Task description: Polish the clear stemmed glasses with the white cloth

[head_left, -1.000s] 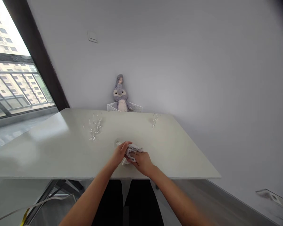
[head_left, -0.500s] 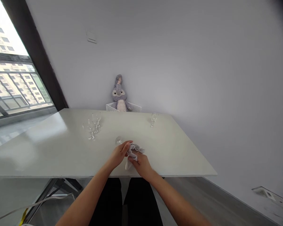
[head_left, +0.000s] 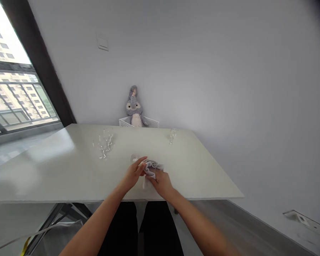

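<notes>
Close to the table's front edge, my left hand (head_left: 133, 174) is closed around a wine glass (head_left: 134, 157), whose clear foot sticks out past the fingers at the upper left. A crumpled light grey cloth (head_left: 152, 166) covers the rest of the glass. My right hand (head_left: 161, 182) grips this cloth and presses it at the glass, its fingers partly hidden in the folds. One loose end of the cloth hangs below the hands.
Several clear glasses (head_left: 105, 145) stand grouped on the left of the white table (head_left: 202, 174). A single stemmed glass (head_left: 173, 135) stands at the back right. Behind the far edge, a grey plush toy (head_left: 135, 110) sits in a white basket (head_left: 152, 122) against the wall.
The cloth has shifted and bunched slightly around the glass, and my right hand has turned a little. My left fingers have straightened somewhat. The glasses standing on the table have not moved.
</notes>
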The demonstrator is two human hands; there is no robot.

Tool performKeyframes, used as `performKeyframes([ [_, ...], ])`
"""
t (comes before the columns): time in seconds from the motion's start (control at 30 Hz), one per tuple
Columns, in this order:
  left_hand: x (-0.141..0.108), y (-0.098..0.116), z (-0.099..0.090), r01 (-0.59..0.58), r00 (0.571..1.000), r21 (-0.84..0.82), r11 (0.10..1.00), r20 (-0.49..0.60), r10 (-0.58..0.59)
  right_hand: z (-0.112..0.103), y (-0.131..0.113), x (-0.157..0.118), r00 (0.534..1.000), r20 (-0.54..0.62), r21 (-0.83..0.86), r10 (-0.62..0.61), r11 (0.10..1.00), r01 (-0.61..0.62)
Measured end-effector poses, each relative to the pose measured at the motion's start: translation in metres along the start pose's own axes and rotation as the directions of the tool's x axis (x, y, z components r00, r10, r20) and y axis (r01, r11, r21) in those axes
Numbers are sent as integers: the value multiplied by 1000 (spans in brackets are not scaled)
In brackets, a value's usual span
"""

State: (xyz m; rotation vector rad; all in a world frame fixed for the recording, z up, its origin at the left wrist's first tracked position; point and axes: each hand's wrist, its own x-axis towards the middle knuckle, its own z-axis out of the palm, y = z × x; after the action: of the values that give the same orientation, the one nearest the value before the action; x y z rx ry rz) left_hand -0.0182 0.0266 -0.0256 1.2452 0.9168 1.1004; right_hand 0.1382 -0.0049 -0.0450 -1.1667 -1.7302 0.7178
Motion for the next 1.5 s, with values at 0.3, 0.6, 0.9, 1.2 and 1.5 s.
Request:
performKeyframes([
  [0.3, 4, 2, -18, -326, 943, 106, 939, -28, 331, -24, 5, 9, 875, 383, 595, 295, 645, -479],
  [0.6, 6, 16, -29, -274, 939, 502, 820, 323, 116, -57, -8, 2, 893, 426, 62, -144, 990, 130],
  [0.9, 1, 14, -43, 5, 928, 620, 785, 290, -234, -97, 5, 0, 913, 251, -391, -322, 829, 400],
  [1.2, -6, -7, -8, -336, 941, 886, 318, 301, 156, -40, -27, -7, 832, 415, -613, -368, 562, 555],
  [1.5, -11, -14, -6, -386, 890, 893, 231, 295, 347, -39, 2, 48, 948, 160, 417, 275, 852, -317],
])
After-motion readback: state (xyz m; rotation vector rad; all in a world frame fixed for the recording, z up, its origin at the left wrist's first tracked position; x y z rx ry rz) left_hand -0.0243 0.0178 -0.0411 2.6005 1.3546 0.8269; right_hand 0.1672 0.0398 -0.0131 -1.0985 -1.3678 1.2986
